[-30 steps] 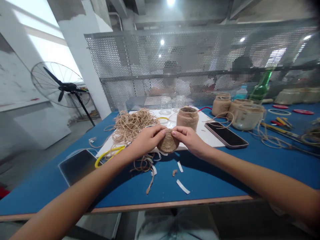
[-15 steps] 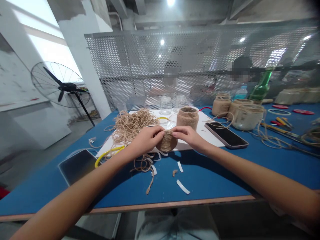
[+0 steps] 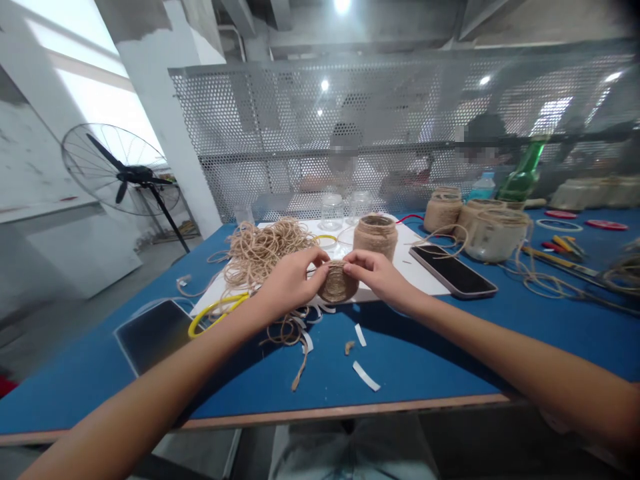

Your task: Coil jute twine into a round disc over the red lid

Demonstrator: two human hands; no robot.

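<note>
Between my two hands, a small round disc with jute twine coiled over its face is held upright above the table's near middle. My left hand pinches its upper left edge between thumb and fingers. On the upper right edge, the thumb and fingertips of my right hand are closed as well. Just behind the disc stands a jar wrapped in twine. A loose heap of jute twine lies beyond my left hand, and strands trail toward the table's front.
A phone lies to the right, near several twine-wrapped jars and a green bottle. A yellow ring and a dark tablet-like panel are at left. Paper strips lie in front. A perforated screen stands behind.
The disc has shifted slightly to the right and turned a little between my fingers. Both hands keep hold of it.
</note>
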